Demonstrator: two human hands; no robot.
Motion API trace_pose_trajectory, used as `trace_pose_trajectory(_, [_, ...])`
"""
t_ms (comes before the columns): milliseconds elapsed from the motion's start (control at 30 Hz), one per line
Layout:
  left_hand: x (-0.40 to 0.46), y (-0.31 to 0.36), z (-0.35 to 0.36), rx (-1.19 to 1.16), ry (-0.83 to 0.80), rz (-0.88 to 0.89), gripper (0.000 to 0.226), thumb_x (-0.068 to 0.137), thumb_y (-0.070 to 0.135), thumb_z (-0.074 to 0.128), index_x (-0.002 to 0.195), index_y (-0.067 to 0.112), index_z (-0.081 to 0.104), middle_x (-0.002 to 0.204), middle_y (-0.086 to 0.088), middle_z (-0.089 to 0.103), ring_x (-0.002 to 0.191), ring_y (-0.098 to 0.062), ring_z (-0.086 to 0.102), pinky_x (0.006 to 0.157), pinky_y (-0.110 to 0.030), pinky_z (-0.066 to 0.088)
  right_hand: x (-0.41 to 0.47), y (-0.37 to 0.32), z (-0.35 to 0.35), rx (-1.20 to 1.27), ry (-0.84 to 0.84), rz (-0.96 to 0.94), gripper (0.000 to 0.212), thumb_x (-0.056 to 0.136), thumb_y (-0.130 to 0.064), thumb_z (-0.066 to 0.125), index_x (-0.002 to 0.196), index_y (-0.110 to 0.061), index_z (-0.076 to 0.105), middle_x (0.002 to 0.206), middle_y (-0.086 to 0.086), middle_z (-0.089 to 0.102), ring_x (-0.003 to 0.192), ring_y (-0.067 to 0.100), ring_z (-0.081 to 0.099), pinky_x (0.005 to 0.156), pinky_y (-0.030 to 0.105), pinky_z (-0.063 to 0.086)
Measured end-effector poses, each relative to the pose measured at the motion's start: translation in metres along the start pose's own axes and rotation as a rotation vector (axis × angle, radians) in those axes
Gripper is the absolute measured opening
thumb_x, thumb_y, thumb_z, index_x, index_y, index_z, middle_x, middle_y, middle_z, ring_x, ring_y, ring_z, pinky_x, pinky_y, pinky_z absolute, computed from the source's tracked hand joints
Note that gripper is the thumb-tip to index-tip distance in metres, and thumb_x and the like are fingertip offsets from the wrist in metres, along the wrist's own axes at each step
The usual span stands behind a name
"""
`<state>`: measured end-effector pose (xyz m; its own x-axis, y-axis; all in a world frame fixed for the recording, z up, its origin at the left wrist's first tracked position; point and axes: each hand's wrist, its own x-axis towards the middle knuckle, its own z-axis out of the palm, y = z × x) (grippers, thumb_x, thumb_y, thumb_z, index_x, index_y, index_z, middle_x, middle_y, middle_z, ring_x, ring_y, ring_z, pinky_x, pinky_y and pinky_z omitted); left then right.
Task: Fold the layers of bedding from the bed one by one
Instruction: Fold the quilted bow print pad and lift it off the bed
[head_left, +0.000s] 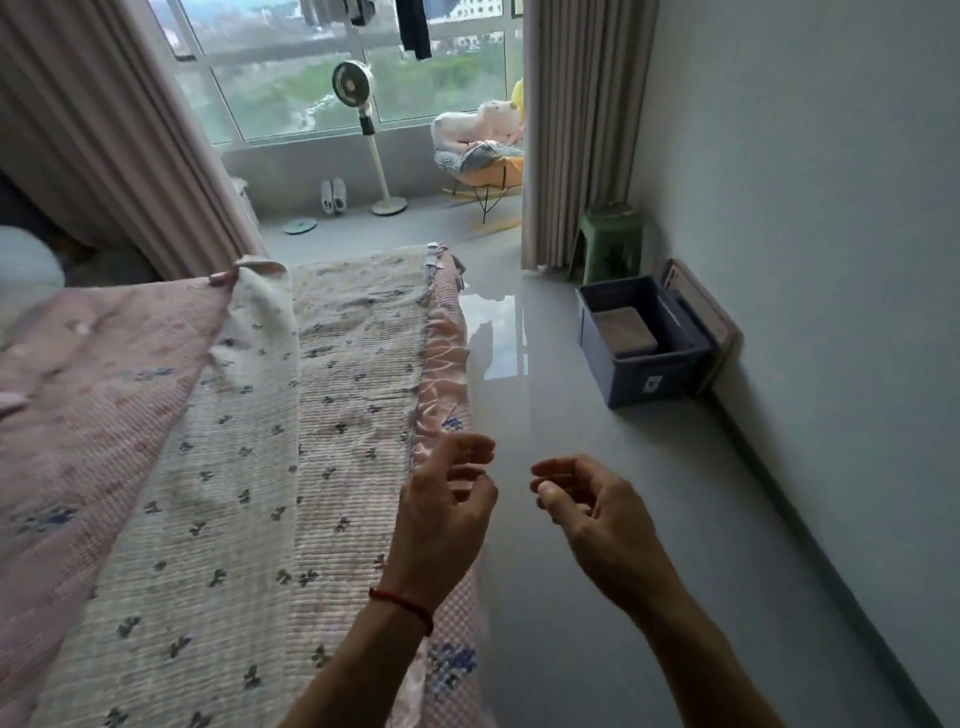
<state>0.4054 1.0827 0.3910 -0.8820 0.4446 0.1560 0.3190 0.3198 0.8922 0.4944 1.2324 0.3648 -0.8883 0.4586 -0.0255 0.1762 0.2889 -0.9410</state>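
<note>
A quilted bedding layer (322, 415) lies across the bed, its white underside with small dark flowers facing up. A pink quilted side (88, 405) shows at the left, and a folded-over corner (260, 306) stands near the far edge. A pink satin border (441, 374) hangs along the bed's right edge. My left hand (447, 509), with a red string on the wrist, hovers at that edge with loosely curled fingers and holds nothing. My right hand (587, 504) hovers over the floor beside it, fingers also loosely curled and empty.
Glossy grey floor (597, 597) runs along the bed's right side to a wall. A blue storage bin (639, 343) and a green stool (613, 244) stand by the wall. Beyond the curtains are a standing fan (363, 130), a chair (483, 150) and white shoes (333, 196).
</note>
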Motion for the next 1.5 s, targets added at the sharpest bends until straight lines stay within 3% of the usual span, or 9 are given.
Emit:
trace_pose_trajectory(167, [0.049,0.011,0.018,-0.153,0.120,-0.163,0.023,0.086,0.013,0.067,0.107,0.022,0.068,0.103,0.002,0.075,0.099,-0.011,0.071,0.084,-0.036,0.060,0.075,0.004,-0.053,0.002,-0.054,-0.050,0.016,0.099,-0.027,0.063,0.115,-0.028,0.065,0.112,-0.011,0.071,0.100,0.004,0.068,0.090,0.027,0.059])
trace_pose_trajectory(400, [0.168,-0.026,0.041,-0.049,0.307,-0.161,0.029,0.088,0.009,0.071,0.110,0.027,0.067,0.106,0.011,0.072,0.095,-0.004,0.069,0.083,-0.029,0.059,0.211,0.009,-0.052,-0.126,-0.300,-0.129,0.023,0.099,-0.027,0.064,0.121,-0.028,0.062,0.114,-0.023,0.062,0.102,0.000,0.065,0.079,0.012,0.055])
trace_pose_trajectory(600, [0.358,-0.051,0.081,-0.093,0.319,-0.133,0.032,0.085,0.010,0.068,0.114,0.023,0.064,0.107,0.008,0.070,0.095,-0.002,0.067,0.083,-0.025,0.058,0.394,0.009,-0.092,-0.243,-0.249,-0.131,0.021,0.100,-0.025,0.063,0.120,-0.028,0.064,0.111,-0.017,0.067,0.099,-0.002,0.066,0.077,0.011,0.053])
trace_pose_trajectory(800, [0.522,-0.080,0.106,-0.021,0.273,-0.200,0.034,0.089,0.010,0.067,0.120,0.022,0.061,0.112,0.007,0.067,0.099,-0.009,0.066,0.080,-0.023,0.057,0.563,0.024,-0.083,-0.180,-0.285,-0.077,0.017,0.099,-0.021,0.064,0.115,-0.027,0.066,0.108,-0.011,0.070,0.097,0.004,0.069,0.087,0.026,0.060])
trace_pose_trajectory(933, [0.619,-0.112,0.112,0.081,0.289,-0.266,0.033,0.088,0.014,0.068,0.119,0.022,0.062,0.110,0.010,0.067,0.098,-0.008,0.066,0.081,-0.024,0.056,0.683,0.040,-0.062,-0.163,-0.377,-0.074,0.017,0.099,-0.021,0.064,0.110,-0.033,0.065,0.104,-0.012,0.071,0.094,0.004,0.069,0.084,0.025,0.060])
trace_pose_trajectory(1100, [0.758,-0.150,0.132,0.199,0.363,-0.383,0.030,0.088,0.017,0.069,0.116,0.025,0.061,0.105,0.011,0.067,0.090,0.001,0.064,0.071,-0.007,0.047,0.855,0.050,-0.068,-0.124,-0.502,-0.071,0.017,0.097,-0.019,0.065,0.102,-0.035,0.068,0.093,-0.008,0.075,0.088,0.006,0.071,0.081,0.031,0.061])
trace_pose_trajectory(1267, [0.860,-0.154,0.136,0.167,0.385,-0.470,0.028,0.088,0.020,0.071,0.113,0.030,0.062,0.105,0.012,0.070,0.092,0.000,0.067,0.080,-0.016,0.054,0.998,0.029,-0.070,-0.175,-0.602,-0.091,0.013,0.097,-0.020,0.065,0.105,-0.028,0.071,0.094,-0.007,0.075,0.087,0.007,0.072,0.080,0.028,0.060])
trace_pose_trajectory(1400, [0.951,-0.174,0.127,0.010,0.566,-0.496,0.030,0.087,0.009,0.071,0.109,0.029,0.065,0.104,0.008,0.072,0.093,-0.001,0.068,0.084,-0.029,0.058,1.122,0.010,-0.044,-0.173,-0.647,-0.204,0.016,0.097,-0.018,0.065,0.109,-0.025,0.072,0.100,-0.011,0.075,0.090,0.006,0.071,0.081,0.027,0.060])
trace_pose_trajectory(1500, [1.029,-0.204,0.119,-0.096,0.698,-0.467,0.027,0.090,0.011,0.070,0.111,0.027,0.065,0.106,0.008,0.072,0.097,-0.003,0.067,0.082,-0.029,0.058,1.208,0.010,-0.009,-0.196,-0.679,-0.263,0.017,0.097,-0.018,0.065,0.111,-0.023,0.073,0.102,-0.013,0.074,0.091,0.004,0.070,0.081,0.027,0.060])
